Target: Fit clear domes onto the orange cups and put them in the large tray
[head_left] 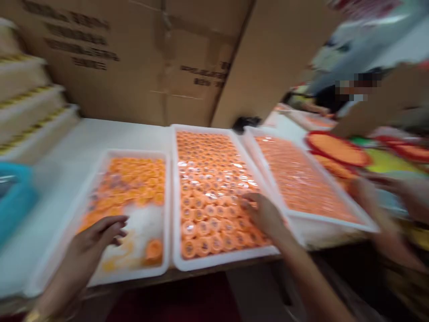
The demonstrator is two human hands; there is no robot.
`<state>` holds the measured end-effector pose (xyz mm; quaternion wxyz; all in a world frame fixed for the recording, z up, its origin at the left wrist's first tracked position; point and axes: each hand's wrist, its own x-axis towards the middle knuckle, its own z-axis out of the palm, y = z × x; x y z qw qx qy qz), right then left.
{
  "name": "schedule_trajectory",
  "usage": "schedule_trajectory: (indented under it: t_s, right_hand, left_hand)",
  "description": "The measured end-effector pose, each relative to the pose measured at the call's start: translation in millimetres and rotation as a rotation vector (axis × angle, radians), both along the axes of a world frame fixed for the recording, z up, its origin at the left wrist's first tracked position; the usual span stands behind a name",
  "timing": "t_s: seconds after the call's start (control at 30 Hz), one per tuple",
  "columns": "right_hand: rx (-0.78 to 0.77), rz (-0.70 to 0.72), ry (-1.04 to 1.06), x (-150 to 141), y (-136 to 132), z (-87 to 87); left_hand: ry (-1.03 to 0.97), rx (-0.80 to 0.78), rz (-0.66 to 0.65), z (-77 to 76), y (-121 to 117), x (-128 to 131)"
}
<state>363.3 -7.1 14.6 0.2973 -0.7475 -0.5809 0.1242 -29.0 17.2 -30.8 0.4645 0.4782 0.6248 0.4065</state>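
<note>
My left hand (pixel 98 239) hovers over the front of the left white tray (pixel 167 214), its fingers loosely bent and apart, with nothing visible in them. Loose orange caps (pixel 140 179) fill the back of that tray, and a single orange cap (pixel 154 250) stands at its front right corner. Over the right side of the middle tray (pixel 214 261), my right hand (pixel 264 214) has its fingers curled down at the caps; blur hides what they hold, if anything. Rows of round orange caps with dark centres (pixel 214 223) stand packed there, with shiny highlights across them.
A third tray (pixel 335 218) of orange pieces stands tilted at the right. Cardboard (pixel 134 67) walls the back. A blue container (pixel 16 197) and stacked pale trays (pixel 30 103) stand left. Beyond the right tray are red-rimmed round trays (pixel 338 147) and a co-worker's blurred arms (pixel 382 223).
</note>
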Motion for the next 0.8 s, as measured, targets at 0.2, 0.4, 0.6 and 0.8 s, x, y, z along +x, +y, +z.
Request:
schedule_trajectory:
  t_s: [0.2,0.4,0.6,0.8]
  right_hand:
    - [0.078,0.155,-0.175,-44.4,-9.0,2.4]
    - [0.154,0.566,0.096,-166.9,-19.1,-4.5]
    - [-0.152,0.738,-0.031,-250.5,23.5,-15.8]
    - [-0.171,0.87,-0.411,-280.9,66.0,-25.7]
  left_hand:
    - [0.596,0.266,0.136,21.4,19.2,-45.1]
    - [1.211,0.351,-0.157,11.8,14.2,-67.1]
    - [1.372,0.372,-0.21,7.4,27.8,-61.5]
    - [1.328,0.386,-0.431,7.4,27.2,-48.8]
